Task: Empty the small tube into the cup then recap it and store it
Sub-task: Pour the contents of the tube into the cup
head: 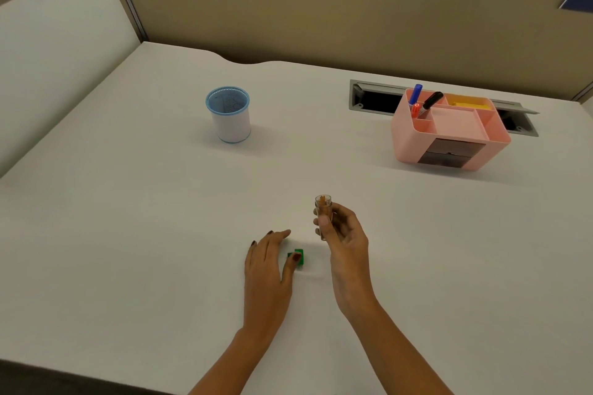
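A small clear tube (323,207) with orange-brown contents stands upright and uncapped in my right hand (345,240), just above the table's front middle. Its green cap (298,256) lies on the table to the lower left of the tube. My left hand (266,269) rests flat on the table with fingers spread; its thumb touches the cap. The cup (229,114), white with blue rims and a mesh inside, stands upright far back to the left, well apart from both hands.
A pink desk organiser (449,131) stands at the back right, holding markers (423,102) and a yellow block. Behind it lies an open cable slot (372,99) in the table. Beige partition walls close the back and left.
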Tool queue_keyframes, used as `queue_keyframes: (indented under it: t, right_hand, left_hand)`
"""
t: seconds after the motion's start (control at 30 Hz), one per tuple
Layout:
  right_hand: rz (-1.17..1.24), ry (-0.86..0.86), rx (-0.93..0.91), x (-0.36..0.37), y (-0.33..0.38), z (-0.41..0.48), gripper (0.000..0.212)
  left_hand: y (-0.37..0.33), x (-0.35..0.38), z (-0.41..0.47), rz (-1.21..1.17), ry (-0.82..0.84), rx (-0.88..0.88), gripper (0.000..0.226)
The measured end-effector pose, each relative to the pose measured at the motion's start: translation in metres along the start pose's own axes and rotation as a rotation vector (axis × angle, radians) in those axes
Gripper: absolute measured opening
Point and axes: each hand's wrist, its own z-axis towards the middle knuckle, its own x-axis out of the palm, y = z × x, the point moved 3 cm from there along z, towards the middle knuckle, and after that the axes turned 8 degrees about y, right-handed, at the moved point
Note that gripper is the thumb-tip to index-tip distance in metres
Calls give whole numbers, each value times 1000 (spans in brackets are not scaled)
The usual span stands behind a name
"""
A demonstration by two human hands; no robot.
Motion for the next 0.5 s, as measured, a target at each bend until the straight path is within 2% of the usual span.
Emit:
queue_keyframes:
  t: [0.23,0.37,0.5]
  right_hand:
    - [9,5,-7,17,14,32,39]
    - [51,60,-3,33,20,58,18]
    - [82,100,-24,50,24,85,33]
  left_hand:
    - [4,-24,26,-111,-139,-56,34]
    - [10,-45,58,-114,-237,-35,32]
    - [19,-64,98,-152,-344,-63,35]
